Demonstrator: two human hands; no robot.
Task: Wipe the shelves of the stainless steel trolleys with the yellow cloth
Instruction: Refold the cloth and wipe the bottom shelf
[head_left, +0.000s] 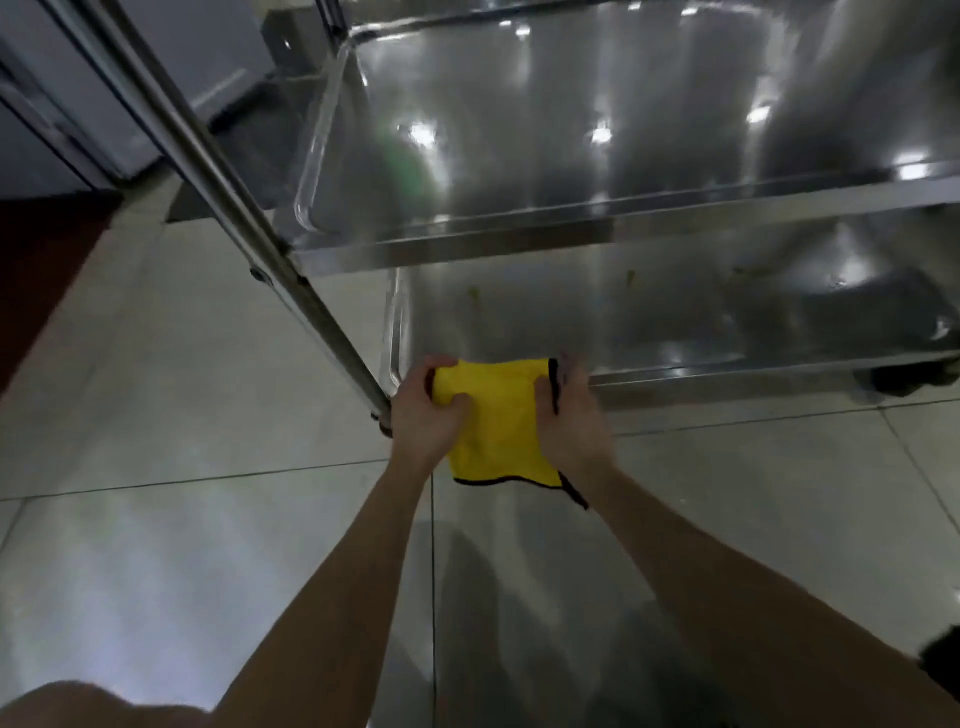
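Note:
A yellow cloth with a dark hem hangs between both my hands, just in front of the trolley's lower shelf. My left hand grips its left top corner, thumb over the fabric. My right hand grips its right top edge. The cloth's bottom edge hangs loose above the floor. The stainless steel trolley's upper shelf lies above and behind, shiny with light reflections. A few small yellowish specks sit on the lower shelf.
A slanted steel trolley post runs down to the left of my left hand. A dark caster wheel sits under the lower shelf at right. Pale floor tiles spread below; grey cabinets stand at the upper left.

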